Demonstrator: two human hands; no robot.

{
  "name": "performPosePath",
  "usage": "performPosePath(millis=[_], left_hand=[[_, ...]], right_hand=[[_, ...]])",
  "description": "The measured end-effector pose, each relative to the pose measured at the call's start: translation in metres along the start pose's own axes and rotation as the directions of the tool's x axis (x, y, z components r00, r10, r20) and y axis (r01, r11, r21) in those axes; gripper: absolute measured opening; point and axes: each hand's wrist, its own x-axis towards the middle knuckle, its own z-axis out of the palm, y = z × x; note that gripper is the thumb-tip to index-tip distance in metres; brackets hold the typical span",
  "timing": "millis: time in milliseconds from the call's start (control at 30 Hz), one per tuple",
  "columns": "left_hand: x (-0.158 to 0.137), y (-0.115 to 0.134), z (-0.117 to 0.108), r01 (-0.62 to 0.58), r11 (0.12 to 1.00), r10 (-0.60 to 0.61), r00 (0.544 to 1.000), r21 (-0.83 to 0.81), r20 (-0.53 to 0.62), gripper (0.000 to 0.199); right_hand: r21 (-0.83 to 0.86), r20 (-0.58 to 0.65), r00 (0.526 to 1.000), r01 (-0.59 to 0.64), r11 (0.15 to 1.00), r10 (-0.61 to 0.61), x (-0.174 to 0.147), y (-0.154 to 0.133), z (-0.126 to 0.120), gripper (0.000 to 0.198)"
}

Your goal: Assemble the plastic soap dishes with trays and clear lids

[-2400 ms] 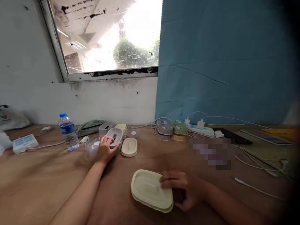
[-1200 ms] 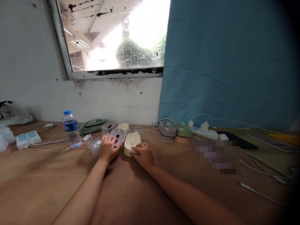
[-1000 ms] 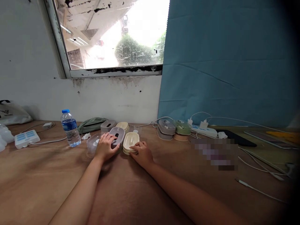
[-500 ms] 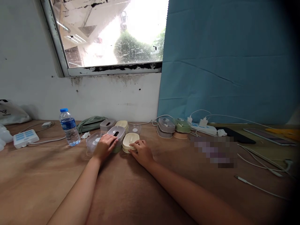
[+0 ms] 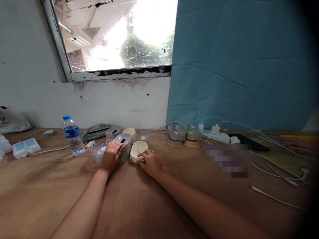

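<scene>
Presently, the left hand (image 5: 111, 156) lies with its fingers slightly bent on the near left side of a grey slotted box (image 5: 127, 140), while the right hand (image 5: 151, 162), thumb and fingertips drawn narrow, touches the near right corner of a cream stack (image 5: 138, 149); whether either hand actually grips cannot be told. The cream stack sits on the table (image 5: 139, 202) just right of the grey slotted box, with a second cream stack (image 5: 129, 132) behind, a clear container (image 5: 96, 153) beside the left hand, and a water bottle (image 5: 72, 136) further left.
</scene>
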Motion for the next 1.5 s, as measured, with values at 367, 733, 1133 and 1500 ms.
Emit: performPosePath(millis=[367, 733, 1133, 1500], left_hand=[[-0.001, 0.006, 0.007, 0.084, 0.988, -0.101, 0.987, -0.130, -0.128, 0.027], [0.001, 0.007, -0.003, 0.127, 0.988, -0.147, 0.953, -0.091, -0.264, 0.027], [0.000, 0.002, 0.003, -0.001, 0.999, -0.003, 0.993, -0.038, -0.116, 0.023], [-0.001, -0.004, 0.002, -0.009, 1.000, 0.009, 0.991, 0.002, -0.131, 0.021]], right_hand=[[0.044, -0.048, 0.996, 0.079, 0.996, -0.076, 0.002, -0.005, -0.005, 0.028], [0.058, -0.033, 0.972, 0.232, 0.971, -0.231, 0.046, -0.030, 0.019, 0.030], [-0.011, -0.028, 0.981, 0.194, 0.981, -0.194, 0.040, -0.032, 0.029, 0.024], [0.046, -0.063, 0.973, 0.225, 0.973, -0.222, 0.043, -0.027, 0.030, 0.019]])
